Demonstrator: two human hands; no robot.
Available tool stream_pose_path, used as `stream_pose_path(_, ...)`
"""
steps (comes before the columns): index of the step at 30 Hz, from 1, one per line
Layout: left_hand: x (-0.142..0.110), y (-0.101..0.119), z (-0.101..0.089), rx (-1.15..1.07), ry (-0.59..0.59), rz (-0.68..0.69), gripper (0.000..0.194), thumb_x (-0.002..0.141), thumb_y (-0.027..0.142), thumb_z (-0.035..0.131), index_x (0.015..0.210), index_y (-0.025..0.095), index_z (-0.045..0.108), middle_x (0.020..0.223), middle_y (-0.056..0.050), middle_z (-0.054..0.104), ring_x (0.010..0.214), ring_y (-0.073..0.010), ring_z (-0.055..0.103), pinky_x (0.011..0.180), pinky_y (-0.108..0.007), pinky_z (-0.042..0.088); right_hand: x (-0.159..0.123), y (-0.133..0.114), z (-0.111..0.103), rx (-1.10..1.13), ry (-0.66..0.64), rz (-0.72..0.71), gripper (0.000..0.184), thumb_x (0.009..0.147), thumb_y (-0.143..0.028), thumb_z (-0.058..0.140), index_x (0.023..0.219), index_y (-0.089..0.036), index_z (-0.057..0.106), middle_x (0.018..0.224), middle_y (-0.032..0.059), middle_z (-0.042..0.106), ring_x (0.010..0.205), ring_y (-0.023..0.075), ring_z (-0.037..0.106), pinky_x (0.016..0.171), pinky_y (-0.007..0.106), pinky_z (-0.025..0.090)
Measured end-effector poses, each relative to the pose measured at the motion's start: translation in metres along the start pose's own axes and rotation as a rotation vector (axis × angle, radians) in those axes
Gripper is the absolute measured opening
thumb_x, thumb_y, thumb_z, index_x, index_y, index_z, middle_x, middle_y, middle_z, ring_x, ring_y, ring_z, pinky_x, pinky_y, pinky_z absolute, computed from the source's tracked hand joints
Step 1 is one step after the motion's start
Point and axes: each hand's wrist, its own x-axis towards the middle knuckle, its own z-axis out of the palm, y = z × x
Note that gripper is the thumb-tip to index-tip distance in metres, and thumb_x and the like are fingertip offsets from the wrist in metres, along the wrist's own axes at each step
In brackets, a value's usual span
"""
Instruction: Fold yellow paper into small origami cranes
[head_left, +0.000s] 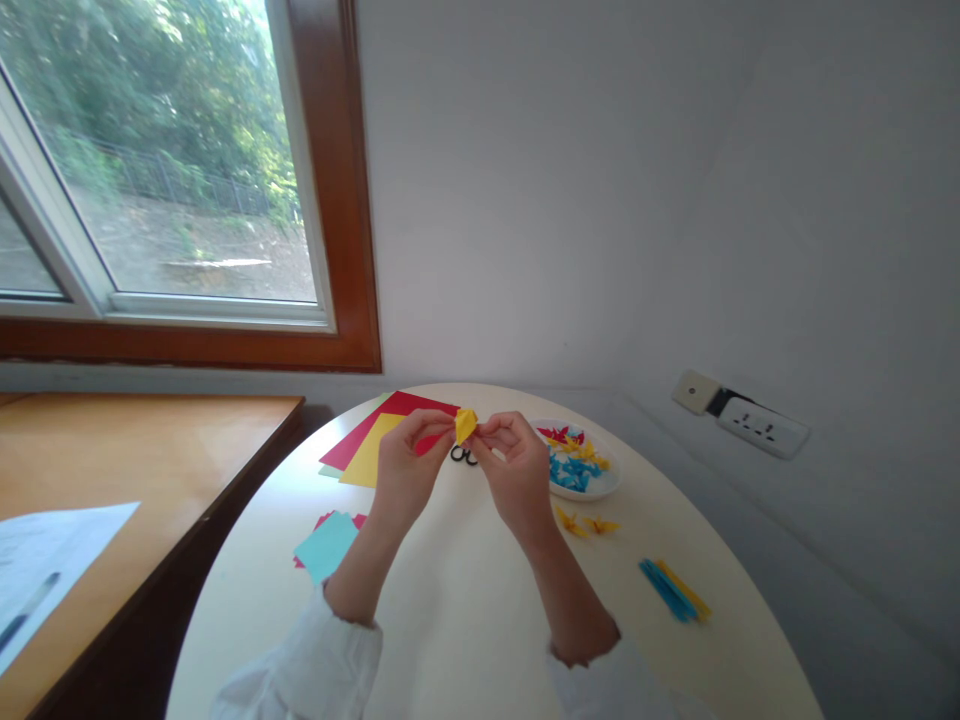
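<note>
A small folded piece of yellow origami paper (466, 425) is held up above the table between both hands. My left hand (412, 455) pinches its left side with thumb and fingers, and my right hand (516, 460) grips its right side. Black scissor handles (463, 456) show on the table behind the hands; the rest of the scissors is hidden. Right of my right hand stands a white plate (609, 484) with red, yellow and blue folded paper cranes (574, 470). Two yellow paper cranes (589, 524) lie in front of that plate.
Large red, yellow and green paper sheets (361, 455) lie at the round table's (450, 620) back left. Nearer sit small blue and red squares (327, 545). Blue and yellow folded strips (671, 590) are at right. A wooden desk (150, 450) with a printed sheet and pen stands left.
</note>
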Motion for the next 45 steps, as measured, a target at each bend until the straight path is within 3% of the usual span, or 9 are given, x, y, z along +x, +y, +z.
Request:
stream_pose_path(16,-0.0045,0.0092,0.0009,0.215,0.021,0.117,0.009,0.071,0.019,0.059,0.078,0.019,0.063,0.079,-0.002,0.069,0.077,-0.0174,0.065,0.071,-0.030,0.052,-0.0007,0.0017,-0.0031,-0.209,-0.058,-0.140,0.006,0.075,-0.023,0.057,0.078,-0.022,0.052,0.074,0.0003,0.062,0.074,0.0159,0.062,0.073,0.030,0.051)
stream_pose_path(27,-0.0031,0.0052,0.0001,0.194,0.044,0.157,0.007,0.072,0.021,0.059,0.078,0.019,0.062,0.076,-0.002,0.067,0.072,-0.0152,0.063,0.070,-0.028,0.051,0.0008,-0.0004,-0.0014,0.001,-0.080,-0.058,0.010,0.080,-0.029,0.053,0.085,-0.021,0.054,0.082,0.0021,0.065,0.076,0.0154,0.064,0.072,0.030,0.051)
stream_pose_path(33,-0.0023,0.0052,-0.0018,0.240,0.050,0.191,0.006,0.074,0.021,0.058,0.077,0.019,0.063,0.075,-0.002,0.068,0.072,-0.0149,0.062,0.070,-0.028,0.051,0.0016,-0.0015,-0.0036,-0.048,-0.080,-0.071,0.022,0.083,-0.040,0.050,0.087,-0.021,0.060,0.084,0.0031,0.067,0.077,0.0155,0.063,0.069,0.029,0.051)
stream_pose_path(45,-0.0036,0.0070,-0.0015,0.263,0.044,0.227,0.009,0.076,0.023,0.058,0.082,0.019,0.065,0.085,-0.004,0.069,0.082,-0.0182,0.063,0.078,-0.032,0.050,0.0022,0.0000,-0.0041,-0.056,-0.044,-0.045,0.014,0.076,-0.032,0.060,0.080,-0.019,0.064,0.083,0.0036,0.067,0.081,0.0177,0.063,0.074,0.031,0.051)
